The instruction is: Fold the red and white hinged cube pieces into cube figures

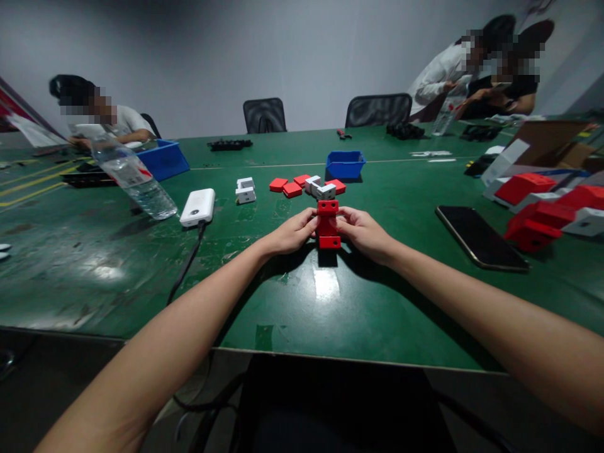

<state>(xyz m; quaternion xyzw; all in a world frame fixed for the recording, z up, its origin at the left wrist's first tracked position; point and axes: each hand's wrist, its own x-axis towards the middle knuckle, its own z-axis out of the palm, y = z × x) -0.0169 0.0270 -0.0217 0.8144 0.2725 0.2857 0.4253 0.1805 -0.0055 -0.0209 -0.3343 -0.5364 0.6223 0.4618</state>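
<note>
Pinching one upright red block point(329, 225) from opposite sides, two hands meet above the green table point(283, 308): the left hand point(298, 231) has its thumb at the left side, the right hand point(365, 235) its thumb at the right; whether the block touches the tabletop cannot be told. Just beyond lie four red pieces point(292, 190) and, among them, two white pieces point(325, 191); further left, white parts point(245, 192) stand apart, their number unclear. Two blue bins point(346, 166) are visible, one behind the pieces and one at the left. One white power bank point(198, 206) with one black cable point(187, 259) lies left of the hands; one phone point(481, 238) lies to the right, near a cluster of red and white blocks point(540, 220) too overlapped to count. Two bottles point(136, 182), two chairs point(264, 116) and three seated or leaning people point(129, 123) occupy the background.
</note>
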